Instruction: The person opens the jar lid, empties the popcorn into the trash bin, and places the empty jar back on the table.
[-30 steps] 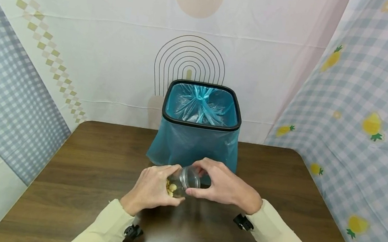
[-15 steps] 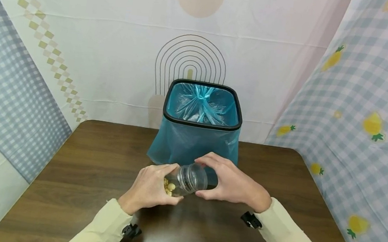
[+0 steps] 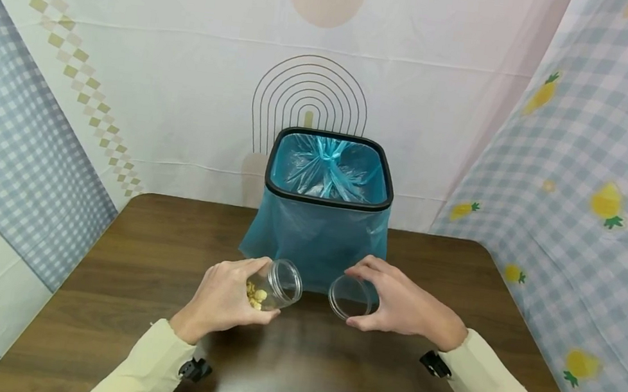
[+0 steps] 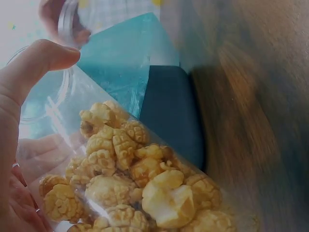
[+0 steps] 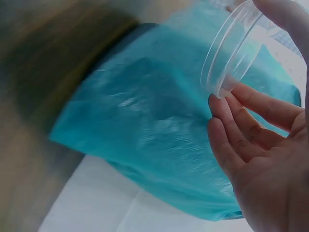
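My left hand (image 3: 224,296) grips a clear jar (image 3: 279,286), tilted so its bare threaded mouth points right. Inside, caramel popcorn (image 4: 118,179) lies along the lower part, seen close up in the left wrist view. Held between thumb and fingertips of my right hand (image 3: 409,304) is a clear round lid (image 3: 350,297), its face turned toward the jar. A gap separates lid and jar mouth. The right wrist view also shows the lid (image 5: 236,50) pinched near its edge by the fingers.
Behind both hands stands a trash bin with a black rim (image 3: 327,202) and a blue bag (image 3: 317,238) draped over its outside. It sits on a brown wooden table (image 3: 168,250). A white printed cloth (image 3: 188,78) hangs behind, checked cloths at both sides.
The lid has come off the jar and moved right with my right hand. My left hand has shifted slightly left with the jar. The bin has stayed put.
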Motion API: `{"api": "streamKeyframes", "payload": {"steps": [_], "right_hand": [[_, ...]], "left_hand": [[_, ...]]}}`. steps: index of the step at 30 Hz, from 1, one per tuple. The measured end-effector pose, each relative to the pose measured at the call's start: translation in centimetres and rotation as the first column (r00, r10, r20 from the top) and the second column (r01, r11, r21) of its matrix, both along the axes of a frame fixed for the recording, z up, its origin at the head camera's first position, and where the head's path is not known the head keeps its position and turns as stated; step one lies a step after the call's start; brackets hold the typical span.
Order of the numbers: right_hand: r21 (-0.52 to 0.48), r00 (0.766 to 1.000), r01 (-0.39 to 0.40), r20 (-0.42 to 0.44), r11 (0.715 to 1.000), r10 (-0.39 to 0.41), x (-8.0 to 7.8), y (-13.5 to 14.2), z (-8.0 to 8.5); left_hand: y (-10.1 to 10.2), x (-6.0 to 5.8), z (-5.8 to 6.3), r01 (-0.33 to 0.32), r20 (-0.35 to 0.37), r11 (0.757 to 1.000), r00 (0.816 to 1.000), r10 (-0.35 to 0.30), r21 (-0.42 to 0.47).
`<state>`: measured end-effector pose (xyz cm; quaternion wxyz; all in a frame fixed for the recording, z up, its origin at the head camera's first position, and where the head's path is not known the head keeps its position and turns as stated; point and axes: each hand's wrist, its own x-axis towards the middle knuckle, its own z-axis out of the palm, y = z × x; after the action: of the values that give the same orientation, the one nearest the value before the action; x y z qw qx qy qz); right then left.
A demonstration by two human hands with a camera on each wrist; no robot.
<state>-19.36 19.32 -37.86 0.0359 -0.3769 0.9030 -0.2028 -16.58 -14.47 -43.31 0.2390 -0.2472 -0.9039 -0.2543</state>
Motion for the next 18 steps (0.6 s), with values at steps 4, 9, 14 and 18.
{"api": "streamKeyframes", "payload": {"steps": [4,9,14,18], "right_hand": [[0.037,1.0,0.017,0.012,0.999,-0.018,0.4,1.1,-1.6],[0.073,0.999,0.018,0.049,0.997,-0.022,1.0,2.0,-4.0],[0.125,0.993,0.023,0.116,0.992,-0.037,1.3,2.5,-6.3],[0.156,0.989,0.021,0.142,0.988,-0.043,1.4,2.5,-7.8]], "left_hand": [[-0.1,-0.1,0.1,0.01,0.007,1.0,1.0,-0.01,0.015],[-0.2,0.0,-0.1,0.013,0.024,0.999,1.0,-0.014,0.03],[-0.2,0.1,-0.3,0.002,0.033,1.0,0.999,-0.003,0.029],[-0.2,0.2,-0.5,0.001,0.034,0.999,0.999,-0.002,0.033]]}}
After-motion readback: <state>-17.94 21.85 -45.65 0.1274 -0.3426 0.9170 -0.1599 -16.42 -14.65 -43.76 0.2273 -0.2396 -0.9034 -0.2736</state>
